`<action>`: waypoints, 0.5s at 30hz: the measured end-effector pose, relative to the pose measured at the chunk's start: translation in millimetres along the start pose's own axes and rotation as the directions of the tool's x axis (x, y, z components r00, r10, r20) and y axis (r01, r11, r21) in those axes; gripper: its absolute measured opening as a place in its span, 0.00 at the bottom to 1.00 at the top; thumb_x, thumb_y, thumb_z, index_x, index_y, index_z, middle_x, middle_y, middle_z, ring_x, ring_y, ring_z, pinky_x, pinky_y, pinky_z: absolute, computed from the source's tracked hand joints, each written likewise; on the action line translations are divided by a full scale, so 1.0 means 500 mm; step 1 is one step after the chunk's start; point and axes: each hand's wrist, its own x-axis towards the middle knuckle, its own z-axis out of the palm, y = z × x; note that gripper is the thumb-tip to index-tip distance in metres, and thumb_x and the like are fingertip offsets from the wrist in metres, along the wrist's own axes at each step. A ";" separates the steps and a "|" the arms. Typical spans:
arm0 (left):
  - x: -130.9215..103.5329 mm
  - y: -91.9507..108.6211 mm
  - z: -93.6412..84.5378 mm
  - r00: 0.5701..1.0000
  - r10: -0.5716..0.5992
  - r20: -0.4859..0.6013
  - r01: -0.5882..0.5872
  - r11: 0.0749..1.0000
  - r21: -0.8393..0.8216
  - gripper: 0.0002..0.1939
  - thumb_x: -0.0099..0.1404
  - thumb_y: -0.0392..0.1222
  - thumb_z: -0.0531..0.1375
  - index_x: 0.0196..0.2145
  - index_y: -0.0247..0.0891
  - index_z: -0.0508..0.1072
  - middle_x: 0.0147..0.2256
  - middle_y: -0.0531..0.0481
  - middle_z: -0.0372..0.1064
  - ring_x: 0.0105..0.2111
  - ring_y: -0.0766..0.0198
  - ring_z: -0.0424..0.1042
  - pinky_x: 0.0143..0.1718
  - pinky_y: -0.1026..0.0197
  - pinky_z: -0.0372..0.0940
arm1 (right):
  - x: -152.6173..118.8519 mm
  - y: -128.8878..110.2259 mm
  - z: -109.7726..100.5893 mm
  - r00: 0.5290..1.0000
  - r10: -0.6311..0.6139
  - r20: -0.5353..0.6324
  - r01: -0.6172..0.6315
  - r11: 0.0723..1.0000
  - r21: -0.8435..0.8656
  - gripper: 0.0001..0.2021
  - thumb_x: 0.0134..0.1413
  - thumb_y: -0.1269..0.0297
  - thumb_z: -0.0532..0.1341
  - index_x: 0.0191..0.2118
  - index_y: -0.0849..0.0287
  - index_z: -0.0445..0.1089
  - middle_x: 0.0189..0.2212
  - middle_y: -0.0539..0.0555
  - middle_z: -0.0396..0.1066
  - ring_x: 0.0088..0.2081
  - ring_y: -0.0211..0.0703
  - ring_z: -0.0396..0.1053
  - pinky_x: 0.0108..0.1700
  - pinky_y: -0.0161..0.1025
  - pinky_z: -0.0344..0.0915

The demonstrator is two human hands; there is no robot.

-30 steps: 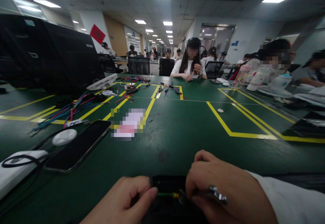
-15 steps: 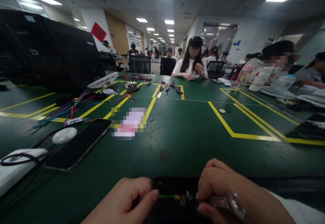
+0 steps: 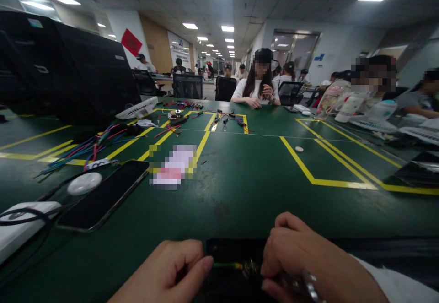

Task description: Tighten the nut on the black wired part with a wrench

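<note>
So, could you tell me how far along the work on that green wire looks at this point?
Mid-step, it seems. The left hand pinches the green wire, whose yellow-tipped end sits at the metal fitting on the black block. The right hand grips a metal tool at that fitting. Whether the joint is tight cannot be seen. A bundle of coloured wires lies untouched farther left.

Bench (image 3: 247,179) ahead of both hands lies open. To the left, phone (image 3: 103,197), white puck (image 3: 84,183) and wire bundle (image 3: 82,149) obstruct passage.
</note>
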 end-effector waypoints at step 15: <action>0.001 -0.011 0.004 0.999 -0.010 -0.031 0.010 1.000 -0.012 0.21 0.70 0.53 0.47 0.23 0.39 0.60 0.23 0.56 0.58 0.24 0.66 0.61 0.25 0.67 0.55 | -0.017 0.006 -0.037 0.968 0.251 0.015 -0.248 0.946 0.207 0.09 0.47 0.76 0.63 0.29 0.54 0.66 0.28 0.47 0.69 0.28 0.39 0.67 0.29 0.33 0.61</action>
